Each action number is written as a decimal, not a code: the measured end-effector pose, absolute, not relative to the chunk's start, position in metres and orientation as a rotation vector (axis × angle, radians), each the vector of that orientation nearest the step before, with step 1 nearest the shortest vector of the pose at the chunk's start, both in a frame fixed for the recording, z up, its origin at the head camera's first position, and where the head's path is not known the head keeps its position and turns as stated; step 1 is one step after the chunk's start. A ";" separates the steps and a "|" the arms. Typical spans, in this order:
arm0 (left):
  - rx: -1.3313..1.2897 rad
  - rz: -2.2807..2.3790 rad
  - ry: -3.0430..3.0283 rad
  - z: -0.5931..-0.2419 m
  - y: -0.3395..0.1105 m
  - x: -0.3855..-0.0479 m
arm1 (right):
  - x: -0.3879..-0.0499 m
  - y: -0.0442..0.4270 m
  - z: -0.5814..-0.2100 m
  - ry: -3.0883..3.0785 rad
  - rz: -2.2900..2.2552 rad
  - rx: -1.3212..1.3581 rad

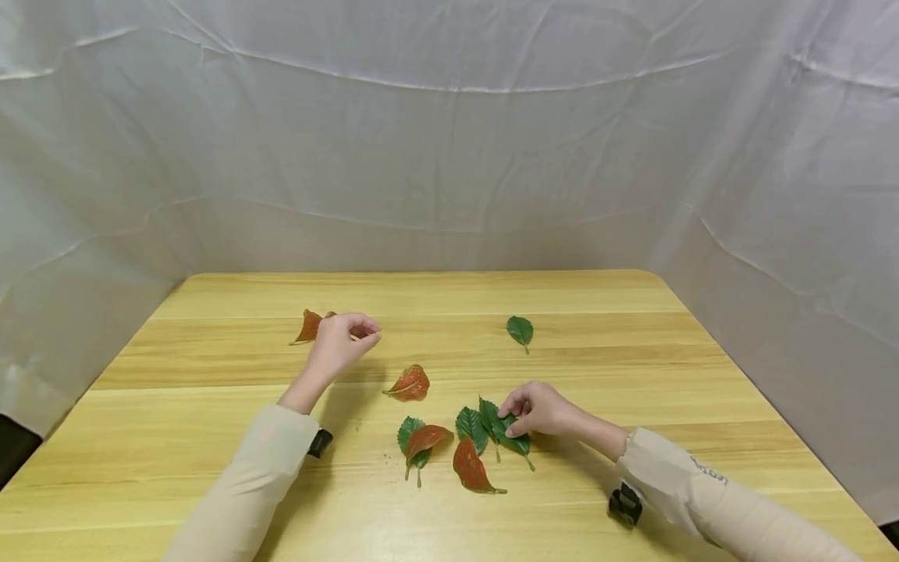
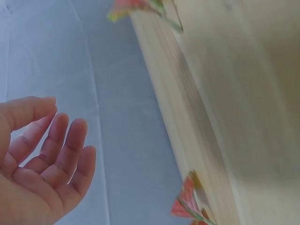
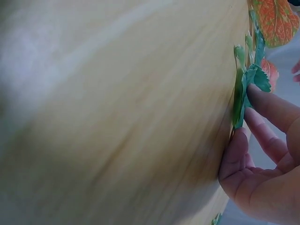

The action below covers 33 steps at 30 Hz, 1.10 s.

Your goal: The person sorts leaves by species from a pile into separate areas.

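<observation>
Apparently, the work is partway along. Taking the lone red leaf point(image 1: 409, 383) as landmark, the far red leaves point(image 1: 309, 326) sit beyond it and to its left, partly hidden by the left hand point(image 1: 342, 341); a single green leaf point(image 1: 520, 330) lies beyond it and to its right. Those two spots look like the part done, colours kept apart. What looks left is the mixed group on the landmark's near side: a curled red leaf point(image 1: 430, 439) over a toothed green leaf point(image 1: 410, 431), then, farther right, another red leaf point(image 1: 472, 467) and a couple of green leaves point(image 1: 470, 427). The landmark itself lies on the counter point(image 1: 211, 437), apart from the rest, and may be left too.

The right hand point(image 1: 544, 411) has its grip clamped, it seems, on the outermost green leaf point(image 1: 519, 445), nearer than the landmark and to its right; whether that leaf is off the counter I cannot tell. The left hand's grip is relaxed and bare, forefinger and thumb tips together, other fingers loosely bent.

As for writing, dark lettering point(image 1: 709, 471) on the right sleeve point(image 1: 670, 476) is too small to read; no brand shows elsewhere.
</observation>
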<state>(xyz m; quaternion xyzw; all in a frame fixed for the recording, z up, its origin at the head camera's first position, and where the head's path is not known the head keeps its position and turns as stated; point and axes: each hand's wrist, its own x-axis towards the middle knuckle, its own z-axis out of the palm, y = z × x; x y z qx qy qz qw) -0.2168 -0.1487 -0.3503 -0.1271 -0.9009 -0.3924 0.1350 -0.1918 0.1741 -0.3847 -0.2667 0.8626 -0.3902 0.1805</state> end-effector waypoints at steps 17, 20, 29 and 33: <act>-0.679 -1.083 -2.643 -0.354 -0.112 -0.191 | -0.190 0.173 -0.384 2.443 -1.102 -0.751; -0.736 -1.068 -2.642 -0.355 -0.106 -0.186 | -0.191 0.173 -0.384 2.444 -1.098 -0.747; -0.944 -1.140 -2.703 -0.361 -0.098 -0.176 | -0.191 0.174 -0.384 2.449 -1.094 -0.750; -0.972 -1.183 -2.762 -0.365 -0.098 -0.173 | -0.191 0.174 -0.385 2.452 -1.092 -0.756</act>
